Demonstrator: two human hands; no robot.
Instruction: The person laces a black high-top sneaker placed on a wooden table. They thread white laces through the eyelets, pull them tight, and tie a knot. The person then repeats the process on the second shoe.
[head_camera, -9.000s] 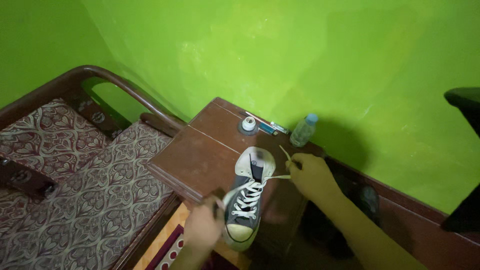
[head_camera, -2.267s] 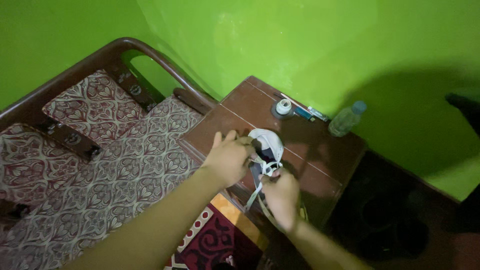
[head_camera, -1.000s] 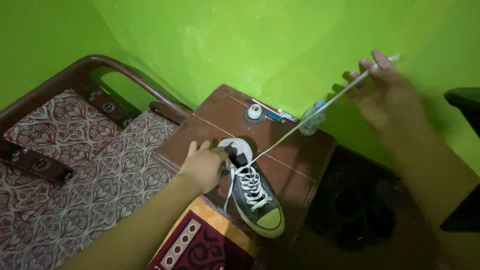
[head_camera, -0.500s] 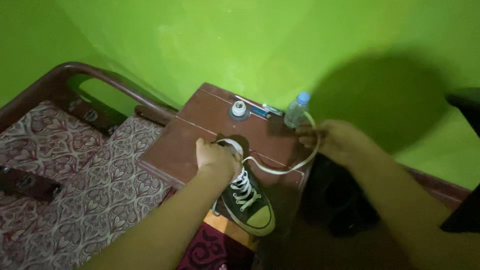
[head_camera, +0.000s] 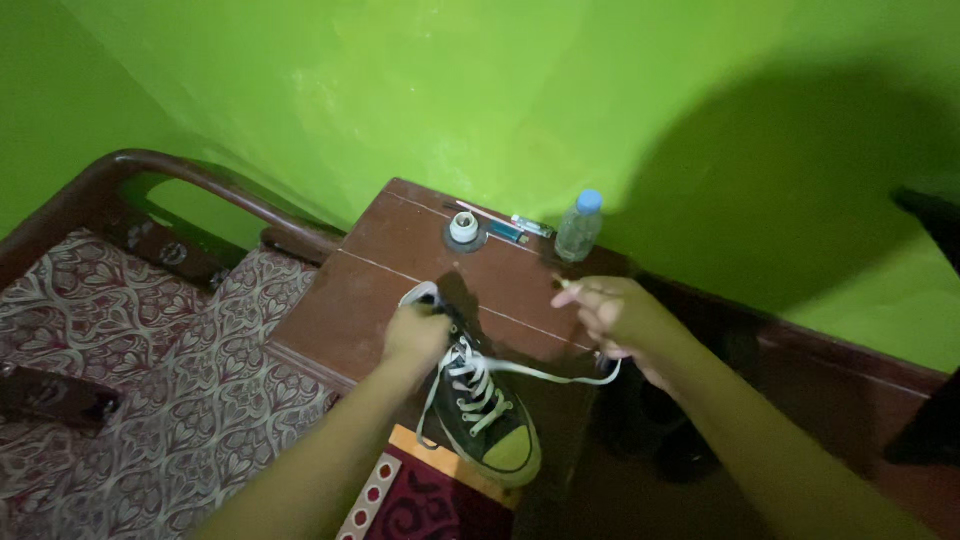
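A dark high-top sneaker (head_camera: 482, 418) with a pale toe cap and white laces lies on a brown wooden side table (head_camera: 370, 290), its toe hanging over the near edge. My left hand (head_camera: 416, 333) grips the sneaker's ankle collar. My right hand (head_camera: 612, 315) is to the right of the shoe, pinching the end of one white lace (head_camera: 545, 374), which runs slack from the upper eyelets to the fingers. A second lace end hangs down the shoe's left side.
At the table's back edge stand a small plastic bottle (head_camera: 577, 227) with a blue cap, a white round cap-like object (head_camera: 463, 228) and a small blue lighter (head_camera: 508, 232). A patterned sofa with a wooden arm (head_camera: 180, 175) lies left. Green walls stand behind. A red rug (head_camera: 420, 505) shows below.
My right hand has drawn in toward the shoe, and the lace loop has shortened. The left hand keeps its grip on the collar. The view has shifted slightly.
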